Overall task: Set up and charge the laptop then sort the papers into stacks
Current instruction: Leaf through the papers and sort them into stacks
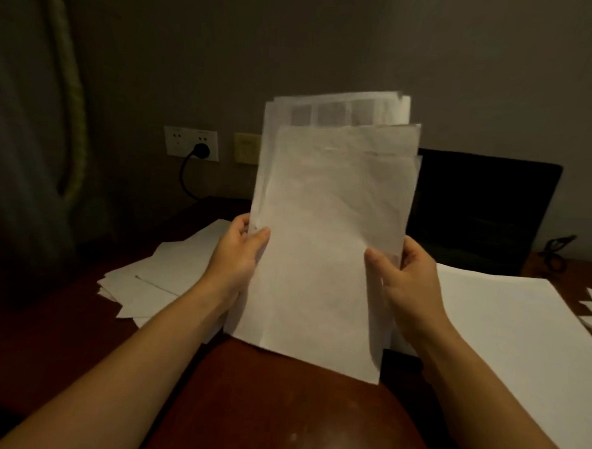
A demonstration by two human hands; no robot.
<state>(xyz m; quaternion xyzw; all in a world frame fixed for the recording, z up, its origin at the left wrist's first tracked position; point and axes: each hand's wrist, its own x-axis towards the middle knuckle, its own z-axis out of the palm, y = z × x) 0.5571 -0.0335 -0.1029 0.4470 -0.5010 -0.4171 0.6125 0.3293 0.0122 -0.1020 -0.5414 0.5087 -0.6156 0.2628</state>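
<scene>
I am judging the laptop charging: a plug is sitting left of it. The left hand and right hand are clamping their fingers on the papers, upright before the laptop; sorting is looking unfinished.

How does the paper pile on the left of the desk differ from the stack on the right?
The left pile is fanned out, corners pointing different ways; the right stack lies squared, edges aligned. The left pile looks dimmer, the right stack brighter. Both are white sheets flat on the desk.
</scene>
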